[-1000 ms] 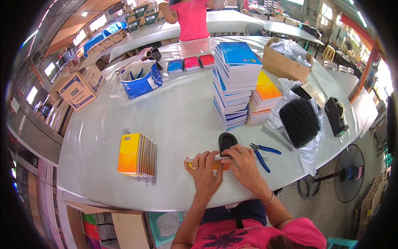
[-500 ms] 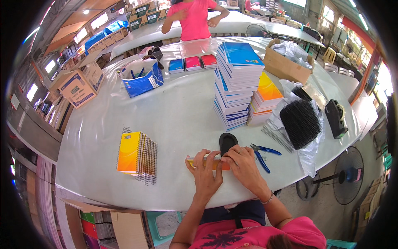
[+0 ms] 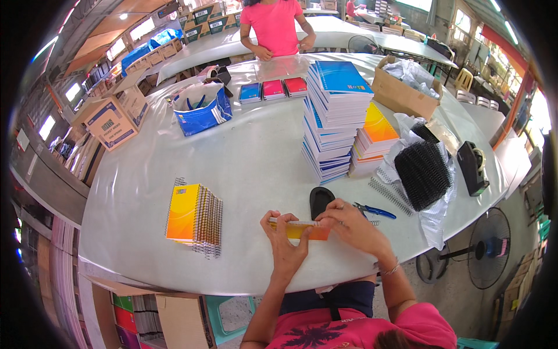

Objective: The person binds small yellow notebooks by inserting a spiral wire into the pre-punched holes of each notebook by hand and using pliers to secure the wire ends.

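A small yellow-and-orange notebook [image 3: 314, 234] stands on its long edge just above the table near its front side. My left hand [image 3: 285, 241] is closed around the notebook's left part, thumb on the near cover and fingers over the top. At the notebook's right end, my right hand [image 3: 353, 228] has its fingers pinched together against the upper corner; whatever lies between the fingertips is hidden. Right behind the hands sits a black shallow dish [image 3: 321, 199]. Blue-handled cutting pliers [image 3: 379, 212] lie beyond my right hand, partly covered by it.
Spiral-bound yellow notebooks [image 3: 183, 214] are piled at left. Tall blue notebooks [image 3: 337, 110] and an orange pile [image 3: 376, 131] stand behind the hands. Black coils [image 3: 421, 177], loose coils [image 3: 388, 193] and a tape dispenser [image 3: 473, 168] lie right. A person [image 3: 272, 29] stands across the table.
My right hand has lifted and shifted slightly right, showing more of the notebook's orange end and covering more of the pliers. The person across the table has lowered their arms.
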Tool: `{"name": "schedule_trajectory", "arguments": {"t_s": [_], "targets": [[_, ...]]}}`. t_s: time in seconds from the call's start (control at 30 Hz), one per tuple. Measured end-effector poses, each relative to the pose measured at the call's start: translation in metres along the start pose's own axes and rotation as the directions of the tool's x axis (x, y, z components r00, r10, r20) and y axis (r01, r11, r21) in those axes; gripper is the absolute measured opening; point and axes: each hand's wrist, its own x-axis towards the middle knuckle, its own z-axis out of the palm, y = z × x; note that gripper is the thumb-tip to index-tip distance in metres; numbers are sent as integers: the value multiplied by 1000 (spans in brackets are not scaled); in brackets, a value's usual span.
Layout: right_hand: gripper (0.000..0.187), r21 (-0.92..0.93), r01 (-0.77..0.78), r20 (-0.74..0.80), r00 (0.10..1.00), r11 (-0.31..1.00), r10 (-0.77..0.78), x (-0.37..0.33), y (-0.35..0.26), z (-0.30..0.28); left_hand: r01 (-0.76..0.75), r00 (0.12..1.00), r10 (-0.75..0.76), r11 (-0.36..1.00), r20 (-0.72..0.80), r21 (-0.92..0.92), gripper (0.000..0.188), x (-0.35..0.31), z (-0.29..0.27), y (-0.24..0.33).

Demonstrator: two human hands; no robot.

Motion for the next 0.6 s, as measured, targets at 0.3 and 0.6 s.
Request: {"name": "schedule_trajectory", "arguments": {"t_s": [0.3, 0.6], "targets": [[49, -169, 32, 108, 994, 985, -14, 24, 50, -15, -35, 992, 45, 996, 119, -85, 39, -1, 2, -1], [50, -148, 21, 130, 992, 989, -2, 24, 62, -7, -81, 967, 95, 994, 237, -67, 43, -3, -1, -1]]}}
